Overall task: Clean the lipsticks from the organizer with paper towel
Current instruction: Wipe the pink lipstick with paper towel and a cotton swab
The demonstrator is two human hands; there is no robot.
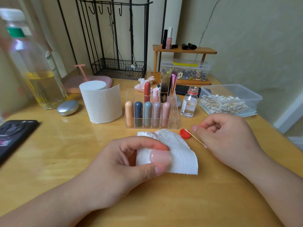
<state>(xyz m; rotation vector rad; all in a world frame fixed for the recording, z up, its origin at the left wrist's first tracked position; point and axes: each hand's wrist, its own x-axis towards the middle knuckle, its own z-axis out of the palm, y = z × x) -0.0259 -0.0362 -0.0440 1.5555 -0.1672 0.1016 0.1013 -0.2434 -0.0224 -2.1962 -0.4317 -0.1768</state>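
My left hand (124, 167) grips a pale pink lipstick (159, 156) wrapped in a white paper towel (182, 154) with red smears near its far edge. Only the lipstick's rounded end shows between my fingers. My right hand (226, 138) is to the right with curled fingers, pinching a cotton swab (196, 138) whose tip lies over a red bottle cap (185, 133). Behind stands the clear acrylic organizer (173, 118) with several capsule lipsticks (147, 113) in front and taller ones (165, 86) at the back.
A paper towel roll (101, 102) stands left of the organizer. An open small glass bottle (189, 103) and a tub of cotton swabs (229, 99) are on the right. A large oil bottle (39, 68), silver tin (68, 107), phone (11, 133), crumpled stained tissue (141, 84).
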